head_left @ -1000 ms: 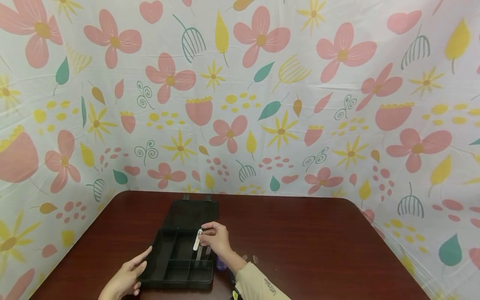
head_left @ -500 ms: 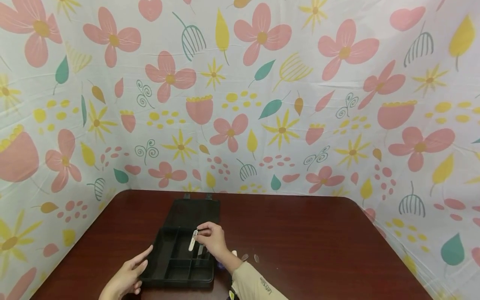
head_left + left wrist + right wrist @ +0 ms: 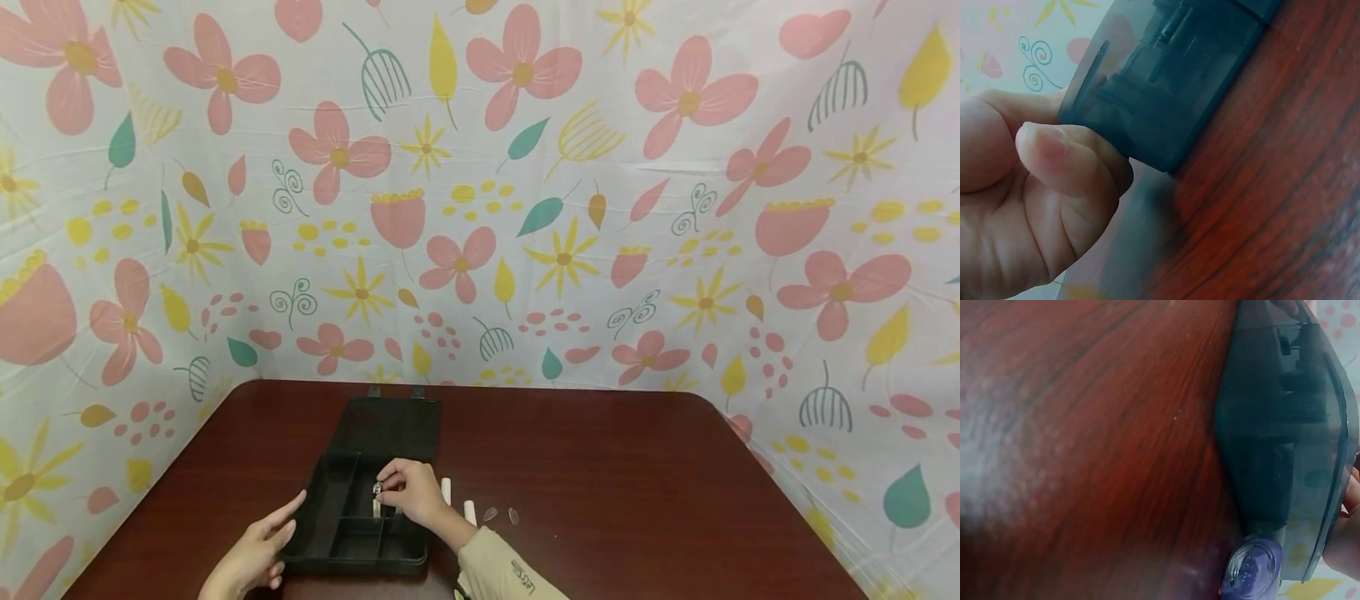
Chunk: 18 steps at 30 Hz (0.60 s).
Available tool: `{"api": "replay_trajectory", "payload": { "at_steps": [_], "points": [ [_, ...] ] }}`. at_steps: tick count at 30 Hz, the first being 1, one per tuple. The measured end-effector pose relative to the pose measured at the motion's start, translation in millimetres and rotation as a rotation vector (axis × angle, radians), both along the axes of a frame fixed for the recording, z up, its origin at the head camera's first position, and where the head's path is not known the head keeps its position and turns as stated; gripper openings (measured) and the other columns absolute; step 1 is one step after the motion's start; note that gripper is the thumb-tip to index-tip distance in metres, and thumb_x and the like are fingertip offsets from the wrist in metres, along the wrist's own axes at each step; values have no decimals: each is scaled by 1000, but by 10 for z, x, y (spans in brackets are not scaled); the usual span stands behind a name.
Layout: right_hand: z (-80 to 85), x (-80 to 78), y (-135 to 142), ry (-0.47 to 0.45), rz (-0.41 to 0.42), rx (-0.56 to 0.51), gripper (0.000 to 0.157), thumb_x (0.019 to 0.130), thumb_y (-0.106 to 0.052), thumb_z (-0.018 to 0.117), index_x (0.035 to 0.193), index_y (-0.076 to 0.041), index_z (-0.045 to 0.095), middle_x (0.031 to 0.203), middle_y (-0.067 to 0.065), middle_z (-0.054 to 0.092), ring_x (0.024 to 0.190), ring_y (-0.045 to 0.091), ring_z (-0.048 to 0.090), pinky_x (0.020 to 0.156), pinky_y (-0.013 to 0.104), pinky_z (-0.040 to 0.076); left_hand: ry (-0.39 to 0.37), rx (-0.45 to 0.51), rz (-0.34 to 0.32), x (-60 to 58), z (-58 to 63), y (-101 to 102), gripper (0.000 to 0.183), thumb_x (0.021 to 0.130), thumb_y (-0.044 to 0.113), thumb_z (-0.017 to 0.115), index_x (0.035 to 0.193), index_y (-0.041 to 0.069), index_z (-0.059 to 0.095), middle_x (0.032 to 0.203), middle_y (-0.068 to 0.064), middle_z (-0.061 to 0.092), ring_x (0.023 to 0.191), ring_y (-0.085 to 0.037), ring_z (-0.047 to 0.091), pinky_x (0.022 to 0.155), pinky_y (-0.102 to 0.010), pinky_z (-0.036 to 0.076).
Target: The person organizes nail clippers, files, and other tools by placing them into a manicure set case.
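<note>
My right hand pinches a slim nail clipper, its metal end at the fingertips and its pale length hanging over a right-side compartment of the black organizer box. In the right wrist view, part of this hand shows past the box's smoky see-through wall. My left hand lies at the box's left side, index finger extended along the rim. The left wrist view has its thumb close to a box corner. Dark slim pieces in the box are partly hidden by my right hand.
The hinged lid lies back behind the box. Two white sticks and two clear oval pieces are right of the box. A purple bottle-like thing stands against the box wall. Patterned cloth rises behind the brown table.
My right hand has moved left and slightly toward me with the nail clipper, lowering it into the compartment. The white sticks have come into view. My left hand has stayed in place.
</note>
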State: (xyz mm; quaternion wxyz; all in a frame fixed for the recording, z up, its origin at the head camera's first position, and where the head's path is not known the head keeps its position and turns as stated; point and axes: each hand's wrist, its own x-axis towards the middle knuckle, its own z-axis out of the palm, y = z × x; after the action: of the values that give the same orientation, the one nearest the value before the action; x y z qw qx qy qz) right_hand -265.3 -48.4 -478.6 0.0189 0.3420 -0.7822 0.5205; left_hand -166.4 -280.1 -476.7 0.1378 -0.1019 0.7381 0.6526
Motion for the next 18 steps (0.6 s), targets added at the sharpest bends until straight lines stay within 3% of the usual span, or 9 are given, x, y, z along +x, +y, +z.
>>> {"api": "replay_trajectory", "payload": {
  "at_steps": [4,11,18],
  "points": [
    [4,-4,-6,14,5,40,14,72,4,70,85,2,64,74,8,67,51,4,53,46,15,42,-3,7,-3,-2,-8,-8,51,96,13,41,142,7,19,132,-35,14,43,-11,35,47,-30,39],
    [1,17,-16,176,-61,201,15,72,-7,74,85,-7,68,85,-1,56,74,10,47,64,16,39,0,14,-9,-3,-21,-5,52,96,13,41,142,6,17,131,-36,13,43,-11,35,48,-31,39],
    [21,27,8,155,-97,263,17,74,-14,73,89,-7,70,95,2,47,89,15,45,73,25,43,-8,21,-8,-20,-28,-19,54,96,15,42,143,6,17,131,-35,13,43,-11,36,48,-31,40]
  ]
}}
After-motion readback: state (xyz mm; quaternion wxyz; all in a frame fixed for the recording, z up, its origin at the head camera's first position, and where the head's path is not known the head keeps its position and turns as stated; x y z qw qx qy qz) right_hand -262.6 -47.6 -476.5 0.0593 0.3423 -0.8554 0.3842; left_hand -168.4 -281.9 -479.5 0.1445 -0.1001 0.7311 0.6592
